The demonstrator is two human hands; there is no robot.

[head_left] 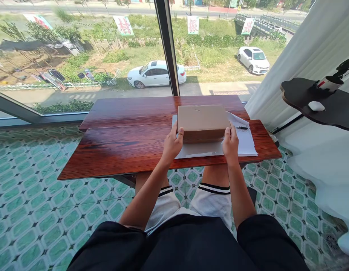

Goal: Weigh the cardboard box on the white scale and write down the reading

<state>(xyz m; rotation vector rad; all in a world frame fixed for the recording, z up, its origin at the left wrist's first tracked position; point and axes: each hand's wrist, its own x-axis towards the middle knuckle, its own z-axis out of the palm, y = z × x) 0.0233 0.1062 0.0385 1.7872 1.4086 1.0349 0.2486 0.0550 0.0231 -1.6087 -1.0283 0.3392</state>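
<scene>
The box [202, 122] is clamped at its near corners by the left hand [172, 145] and right hand [230, 145] (over papers [246, 143], near the worktop's [120, 146] front edge); even pressure is advised.

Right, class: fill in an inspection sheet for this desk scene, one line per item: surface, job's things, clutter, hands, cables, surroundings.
Surface: red-brown wooden desk, two boards, by a window.
Job's things: closed cardboard box lying on white papers.
Clutter: pen on the papers, right of the box.
Hands: left hand on the box's near left corner; right hand on its near right corner.
Cables: nothing seen.
Surroundings: green patterned floor tiles; white curtain; dark shelf with a white mouse; two white cars outside.
</scene>
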